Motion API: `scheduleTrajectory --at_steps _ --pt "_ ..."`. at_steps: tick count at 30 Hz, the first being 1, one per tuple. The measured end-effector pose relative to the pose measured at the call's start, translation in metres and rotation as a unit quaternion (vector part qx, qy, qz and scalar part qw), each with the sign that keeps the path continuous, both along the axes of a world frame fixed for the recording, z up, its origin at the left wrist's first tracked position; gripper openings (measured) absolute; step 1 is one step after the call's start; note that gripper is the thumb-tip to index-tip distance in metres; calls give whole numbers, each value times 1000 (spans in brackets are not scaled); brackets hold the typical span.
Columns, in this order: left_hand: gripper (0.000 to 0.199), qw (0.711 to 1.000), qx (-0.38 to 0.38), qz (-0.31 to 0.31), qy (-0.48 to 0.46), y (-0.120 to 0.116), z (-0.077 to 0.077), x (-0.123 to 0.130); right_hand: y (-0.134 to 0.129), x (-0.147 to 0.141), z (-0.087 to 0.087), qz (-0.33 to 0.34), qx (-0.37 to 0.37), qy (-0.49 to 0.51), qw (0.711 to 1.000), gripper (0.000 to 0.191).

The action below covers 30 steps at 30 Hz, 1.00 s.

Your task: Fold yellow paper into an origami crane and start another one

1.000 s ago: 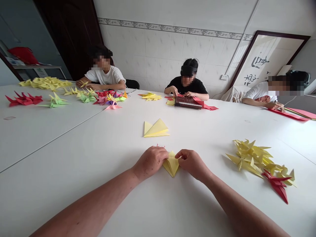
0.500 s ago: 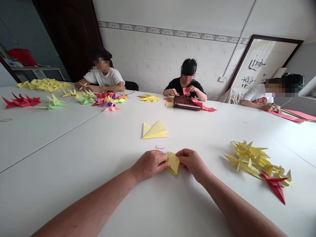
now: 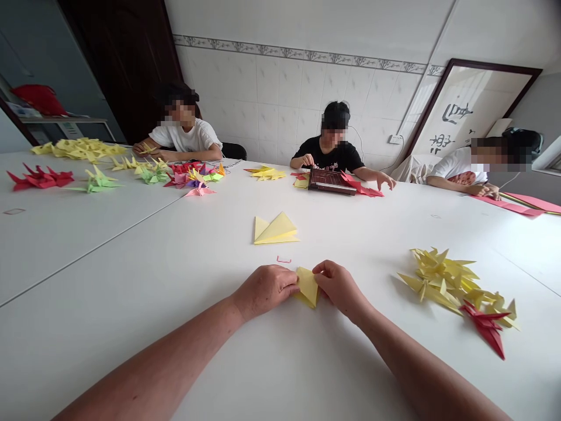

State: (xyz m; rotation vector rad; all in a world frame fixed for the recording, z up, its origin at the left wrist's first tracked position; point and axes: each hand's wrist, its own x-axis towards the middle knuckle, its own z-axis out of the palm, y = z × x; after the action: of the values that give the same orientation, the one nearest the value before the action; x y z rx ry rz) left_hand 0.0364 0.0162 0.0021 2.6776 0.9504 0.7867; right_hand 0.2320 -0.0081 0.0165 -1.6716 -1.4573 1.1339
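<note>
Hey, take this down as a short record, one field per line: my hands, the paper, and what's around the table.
left hand: left hand gripping the left side of the small folded yellow paper
right hand: right hand pinching its right edge
ahead: larger folded yellow paper, lying untouched
right side: pile of yellow folded birds, with a red folded bird at its near end
across: person in black at a dark gridded board, between two people in white
surface: white table
</note>
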Motion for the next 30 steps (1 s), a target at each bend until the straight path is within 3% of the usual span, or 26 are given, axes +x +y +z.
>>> scheduleTrajectory --at_steps 5,13,22,30 --pt "28 999 -22 6 47 0 3 -1 -1 -1 -6 19 53 -76 995 20" --pt "28 999 -33 1 12 2 -1 -2 6 3 -8 6 11 -27 1000 22" --pt "18 999 -30 38 24 -3 2 2 5 2 -13 14 42 -23 999 16" --pt "29 997 69 14 44 -4 2 9 5 1 -18 12 62 -35 997 15"
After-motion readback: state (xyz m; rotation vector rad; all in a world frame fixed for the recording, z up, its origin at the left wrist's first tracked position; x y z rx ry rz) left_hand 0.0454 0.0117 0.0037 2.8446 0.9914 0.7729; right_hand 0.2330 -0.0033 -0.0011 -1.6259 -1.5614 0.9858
